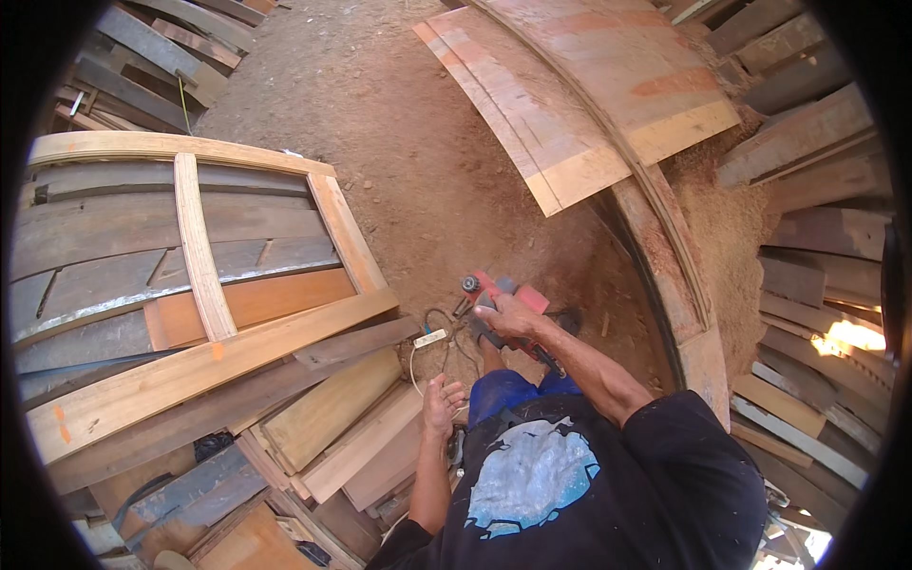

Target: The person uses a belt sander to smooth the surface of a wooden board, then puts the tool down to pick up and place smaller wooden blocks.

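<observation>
Both hands are out in front of the person, low over the dirt floor (380, 133). Right hand (508, 315) is closed around a red power tool (503, 296), gripping it from the top so it does not slip. That tool sits near the ground, just past the person's blue knee (508, 391), between the wood stack and the long curved beam (665, 256). Left hand (442, 399) is open, fingers spread, palm up, and holds nothing. It hangs just beside the edge of the stacked planks (351, 427), maybe to help keep balance.

A white plug block (429, 338) and a thin cord (418, 366) lie on the dirt close to the tool, so the tool can get power. A big wood frame (199, 256) rests flat on the stack at the left. A wide bent board (579, 104) lies farther off, with a sawdust pile (722, 218) next to it. More old planks (817, 266) lean along the right side.
</observation>
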Tool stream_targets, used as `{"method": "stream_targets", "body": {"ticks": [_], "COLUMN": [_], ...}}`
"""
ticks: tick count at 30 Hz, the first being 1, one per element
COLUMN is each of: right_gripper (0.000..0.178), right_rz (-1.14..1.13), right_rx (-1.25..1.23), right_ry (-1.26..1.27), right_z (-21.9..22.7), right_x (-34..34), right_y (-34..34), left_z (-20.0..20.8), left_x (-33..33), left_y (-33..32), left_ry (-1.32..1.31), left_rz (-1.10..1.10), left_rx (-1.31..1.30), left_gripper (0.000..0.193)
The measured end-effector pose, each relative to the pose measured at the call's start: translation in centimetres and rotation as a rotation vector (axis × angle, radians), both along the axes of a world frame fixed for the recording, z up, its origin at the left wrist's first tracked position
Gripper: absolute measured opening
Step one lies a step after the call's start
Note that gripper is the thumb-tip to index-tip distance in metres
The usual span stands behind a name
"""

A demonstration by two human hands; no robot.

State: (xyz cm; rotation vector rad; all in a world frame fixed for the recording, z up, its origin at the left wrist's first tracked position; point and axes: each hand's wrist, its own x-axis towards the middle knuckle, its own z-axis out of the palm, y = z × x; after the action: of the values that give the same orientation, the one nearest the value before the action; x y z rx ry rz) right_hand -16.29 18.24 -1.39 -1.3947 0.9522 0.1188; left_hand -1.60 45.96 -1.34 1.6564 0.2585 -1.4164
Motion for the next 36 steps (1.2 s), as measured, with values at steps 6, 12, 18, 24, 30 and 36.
{"method": "stream_targets", "body": {"ticks": [6, 12, 18, 24, 30, 36], "right_gripper": [0.046, 0.037, 0.028, 0.036, 0.031, 0.032], "right_rz": [0.177, 0.031, 0.112, 0.204, 0.191, -0.077], "right_rx": [-0.117, 0.174, 0.148, 0.102, 0.051, 0.164], "right_ry": [0.145, 0.11, 0.356, 0.467, 0.373, 0.092], "right_z": [2.4, -3.1, -10.9, -14.4, -7.4, -0.3], "right_x": [-1.1, -2.4, -5.0, -7.0, -2.3, -2.7], "right_y": [-1.7, -1.8, -1.9, -1.2, -0.5, -1.1], "left_z": [-4.5, -8.5, -8.7, -8.9, -10.1, -8.2], "left_x": [-0.5, -4.8, -9.0, -9.3, -9.7, -8.0], "left_y": [1.6, 1.1, -2.1, -1.1, 1.2, -1.6], "left_ry": [-0.079, -0.318, -0.337, -0.357, -0.422, -0.67], "left_rz": [-0.163, -0.772, -1.131, -1.038, -0.979, -0.553], "left_rx": [-0.058, 0.128, 0.52, 0.452, 0.403, 0.226], "left_gripper": [0.061, 0.071, 0.102, 0.097, 0.081, 0.068]}}
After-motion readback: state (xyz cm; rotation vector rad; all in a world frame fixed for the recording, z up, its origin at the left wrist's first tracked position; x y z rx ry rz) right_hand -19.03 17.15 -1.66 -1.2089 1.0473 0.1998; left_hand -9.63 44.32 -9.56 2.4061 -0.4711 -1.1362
